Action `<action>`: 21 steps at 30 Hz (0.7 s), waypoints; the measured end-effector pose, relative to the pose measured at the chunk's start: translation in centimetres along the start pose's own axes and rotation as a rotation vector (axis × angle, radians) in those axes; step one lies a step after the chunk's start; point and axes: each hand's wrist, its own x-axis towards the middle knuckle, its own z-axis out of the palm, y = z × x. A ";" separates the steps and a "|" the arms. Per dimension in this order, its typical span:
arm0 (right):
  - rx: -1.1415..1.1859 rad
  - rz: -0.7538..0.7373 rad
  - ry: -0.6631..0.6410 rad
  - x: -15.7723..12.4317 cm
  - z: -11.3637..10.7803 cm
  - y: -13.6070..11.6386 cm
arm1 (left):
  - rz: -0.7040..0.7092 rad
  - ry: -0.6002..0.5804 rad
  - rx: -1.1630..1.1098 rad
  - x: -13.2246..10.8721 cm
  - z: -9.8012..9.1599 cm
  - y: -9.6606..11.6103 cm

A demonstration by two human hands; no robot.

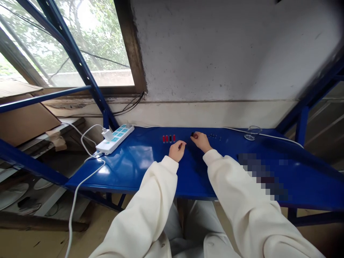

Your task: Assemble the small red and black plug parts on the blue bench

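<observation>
Both my hands are over the blue table (145, 175). My left hand (176, 151) is closed in a pinch, and a dark bit shows at its fingers that I cannot make out. Just behind and left of it stands a short row of small tubes: two red tubes (165, 138), a black tube (170, 138) and another red tube (174, 138). To the right, my right hand (202, 141) pinches a small black piece (192, 134) between thumb and fingers. A few small clear pieces (213, 136) lie to the right of that hand.
A white power strip (115, 139) with a plugged-in white adapter (107, 134) lies at the table's left end. Its cable (77, 190) hangs over the edge. A clear glass cup (252, 133) stands back right. Blue frame posts (301, 125) rise at the sides.
</observation>
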 end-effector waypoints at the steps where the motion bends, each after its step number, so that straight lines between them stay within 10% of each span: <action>1: -0.017 0.010 -0.010 0.6 0.0 0.5 | 0.003 -0.015 0.022 0.0 0.0 -0.1; 21: -0.145 0.024 -0.157 3.7 2.8 2.4 | 0.021 -0.053 0.120 -0.3 0.2 0.3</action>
